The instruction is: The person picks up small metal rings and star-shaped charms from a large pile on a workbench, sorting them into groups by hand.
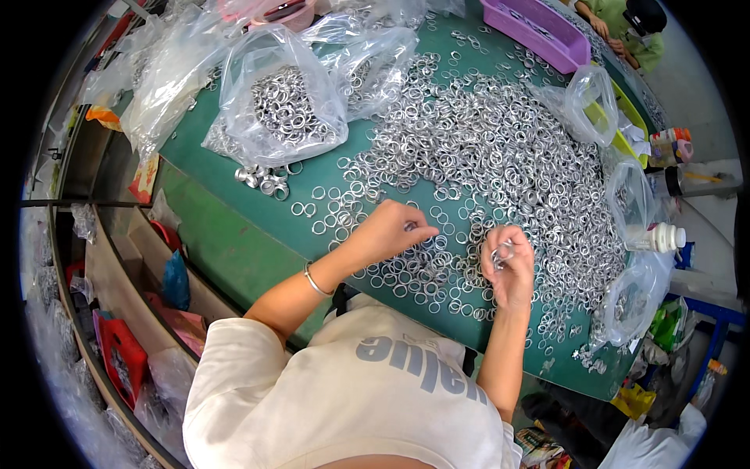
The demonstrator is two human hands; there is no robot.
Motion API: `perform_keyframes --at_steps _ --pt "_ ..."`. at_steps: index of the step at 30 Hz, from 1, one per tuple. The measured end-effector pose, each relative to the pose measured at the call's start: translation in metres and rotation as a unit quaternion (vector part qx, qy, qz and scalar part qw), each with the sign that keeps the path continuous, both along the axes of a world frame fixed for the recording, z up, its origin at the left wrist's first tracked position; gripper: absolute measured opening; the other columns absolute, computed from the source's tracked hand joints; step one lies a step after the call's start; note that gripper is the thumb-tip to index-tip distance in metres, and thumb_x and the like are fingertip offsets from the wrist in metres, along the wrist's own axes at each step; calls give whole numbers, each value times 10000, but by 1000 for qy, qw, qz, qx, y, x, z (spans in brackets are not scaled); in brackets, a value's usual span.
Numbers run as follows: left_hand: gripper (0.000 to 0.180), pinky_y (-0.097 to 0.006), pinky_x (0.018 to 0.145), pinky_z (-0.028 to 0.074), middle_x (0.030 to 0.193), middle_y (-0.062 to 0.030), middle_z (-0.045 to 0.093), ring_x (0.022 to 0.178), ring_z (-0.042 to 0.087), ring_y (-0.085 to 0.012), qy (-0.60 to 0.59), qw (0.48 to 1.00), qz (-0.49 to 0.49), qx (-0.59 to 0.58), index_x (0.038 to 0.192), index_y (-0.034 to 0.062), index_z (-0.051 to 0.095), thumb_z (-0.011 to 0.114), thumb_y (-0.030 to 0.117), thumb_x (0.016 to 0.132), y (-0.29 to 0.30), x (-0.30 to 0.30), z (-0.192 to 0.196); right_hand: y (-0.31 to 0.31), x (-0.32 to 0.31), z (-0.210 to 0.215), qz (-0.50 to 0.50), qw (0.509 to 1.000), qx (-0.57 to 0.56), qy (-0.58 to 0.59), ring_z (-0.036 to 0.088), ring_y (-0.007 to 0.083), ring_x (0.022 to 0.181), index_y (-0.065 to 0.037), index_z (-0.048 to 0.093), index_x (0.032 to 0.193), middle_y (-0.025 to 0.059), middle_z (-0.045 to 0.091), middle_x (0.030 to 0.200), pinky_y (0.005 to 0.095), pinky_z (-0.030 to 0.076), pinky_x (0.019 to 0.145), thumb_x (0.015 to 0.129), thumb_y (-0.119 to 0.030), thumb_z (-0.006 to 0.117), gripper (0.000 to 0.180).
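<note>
The fingers of the right hand (512, 266) are curled inward and pinch a small stack of silver metal rings (500, 254) at the fingertips; the stack is lifted clear of the bench surface and sits just above the loose rings below. The fingers of the left hand (391, 229) are pressed together and angled downward, their tips touching the loose rings (500, 156) lying just left of the right hand. A thin metal bangle (314, 281) circles the left wrist.

The loose rings are flat, circular, bright and reflective, with open centres. They spread in a broad, dense layer across the green bench (234, 242), thickest beyond the hands and thinning to single scattered rings toward the left. A short cluster of thicker ring pieces (264, 180) lies apart at the left edge of the spread.

Beyond the spread, a clear, crinkled plastic bag (277, 102) holds a further heap of the same rings, with more transparent bags beside it. A purple rectangular plastic tray (539, 31) stands at the far side of the bench. Clear empty bags (586, 102) lie along the right edge, near a white plastic bottle (656, 237) lying on its side. Another person (625, 31) in a green top is at the far right corner.
</note>
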State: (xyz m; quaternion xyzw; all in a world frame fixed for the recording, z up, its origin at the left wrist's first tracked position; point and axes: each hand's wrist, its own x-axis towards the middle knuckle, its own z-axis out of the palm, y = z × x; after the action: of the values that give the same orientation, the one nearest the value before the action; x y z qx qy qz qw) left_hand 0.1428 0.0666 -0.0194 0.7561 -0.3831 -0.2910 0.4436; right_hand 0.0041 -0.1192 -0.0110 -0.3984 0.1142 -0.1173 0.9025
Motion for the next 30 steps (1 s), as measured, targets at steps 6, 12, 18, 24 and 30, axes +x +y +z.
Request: perform_keyframes --at_steps 6,12,18,24,30 --pt "152 -388 577 487 755 -92 653 680 616 -305 -235 965 -61 100 913 137 674 619 139 771 -7 -5 -9 -2 -4 4 -66 993 -19 99 446 133 502 -14 564 906 58 516 719 208 315 350 769 -28 567 138" --pt "135 -349 551 478 708 -87 636 614 615 -239 -219 969 -59 99 893 110 666 608 106 771 -11 -3 -12 23 11 1 21 636 -733 238 605 318 698 -67 643 853 121 631 793 403 461 595 724 -85 667 132" --pt "86 -171 413 288 598 20 441 500 375 -48 435 883 7 -177 874 6 568 558 52 802 6 20 8 9 8 10 42 890 -421 173 493 156 537 -30 589 757 79 564 776 238 386 466 795 -57 620 56" --pt "182 -156 344 230 723 -24 390 546 324 -61 665 673 -11 -324 795 17 499 502 184 865 6 18 -5 6 3 -2 -8 986 155 57 409 83 492 -59 522 845 45 463 697 184 304 326 946 -320 452 288" --pt "377 -163 321 225 700 -9 328 546 319 -72 835 423 83 -342 636 83 388 399 287 953 8 9 -18 18 4 4 88 976 -64 190 414 54 451 -39 609 920 7 490 623 175 264 338 868 -174 595 146"
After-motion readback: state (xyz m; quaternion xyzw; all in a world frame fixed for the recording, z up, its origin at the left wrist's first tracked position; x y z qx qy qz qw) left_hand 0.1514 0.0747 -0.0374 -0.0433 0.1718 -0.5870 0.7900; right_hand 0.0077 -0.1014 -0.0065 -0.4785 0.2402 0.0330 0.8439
